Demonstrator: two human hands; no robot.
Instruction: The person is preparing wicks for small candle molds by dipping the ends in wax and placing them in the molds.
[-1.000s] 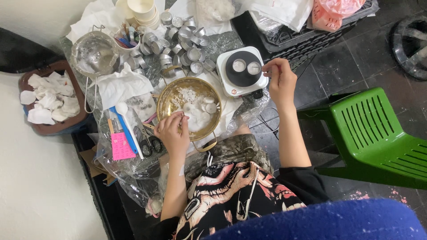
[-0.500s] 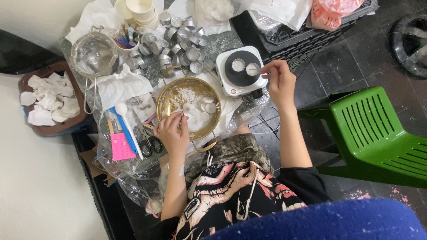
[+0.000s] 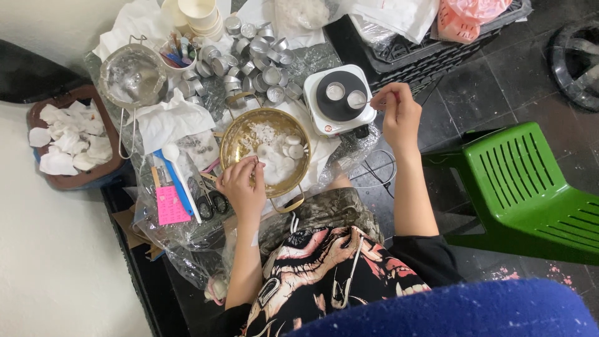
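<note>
Head view, looking down: crowded tabletop (image 3: 312, 59) under clear plastic sheeting, green plastic chair (image 3: 530, 187) off to the right on dark floor. Brown basket (image 3: 37, 103) of crumpled white tissues at far left, steel strainer bowl (image 3: 132, 75) beside it. Brass bowl (image 3: 265, 150) at centre, holding white wax discs and flakes. White single-burner hotplate (image 3: 337, 100) just right of the brass bowl, two small tealight cups (image 3: 346, 95) sitting on its black plate. Heap of empty metal tealight tins (image 3: 256, 56) behind, stacked paper cups (image 3: 199, 14) further back. Blue and white spoons (image 3: 178, 181) and scissors (image 3: 209, 196) left of the brass bowl.

Left hand (image 3: 243, 187) rested at the brass bowl's near rim, fingers curled and pinched on something small, too tiny to identify. Right hand (image 3: 399, 115) just right of the hotplate, thumb and forefinger closed on a thin stick or wick (image 3: 369, 102), its tip reaching to the right-hand cup.

Cups judged light, thin-walled and easily tipped, probably hot, contents likely liquid; best taken by the rim, gently. Stick judged slight and bendable; pinch near its end seemed apt.
</note>
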